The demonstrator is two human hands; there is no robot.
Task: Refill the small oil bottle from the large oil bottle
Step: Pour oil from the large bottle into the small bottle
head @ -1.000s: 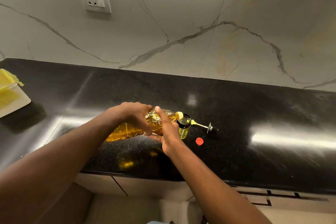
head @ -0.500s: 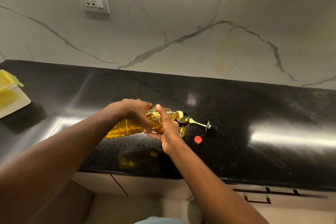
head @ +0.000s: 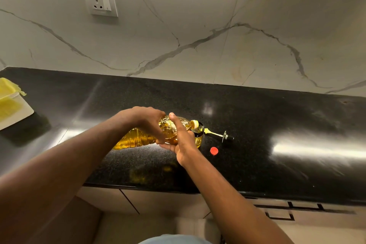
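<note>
The large oil bottle [head: 136, 138], clear plastic with golden oil, lies tipped nearly flat with its neck to the right. Its yellow mouth sits over the open top of the small oil bottle [head: 199, 135], a short glass one with a black rim and some oil in it. My left hand [head: 142, 120] grips the large bottle from above around its shoulder. My right hand [head: 181, 141] holds the large bottle from below near its neck, thumb up along the side, and hides most of the small bottle.
A pourer spout [head: 219, 135] with a black tip lies on the black counter [head: 277, 154] right of the small bottle. A red cap [head: 214, 150] lies in front of it. A white tray with yellow cloth [head: 11, 105] sits far left. A wall socket [head: 100, 2] is above.
The large bottle's base has risen a little, tipping it further toward the small bottle. Both hands keep their grip.
</note>
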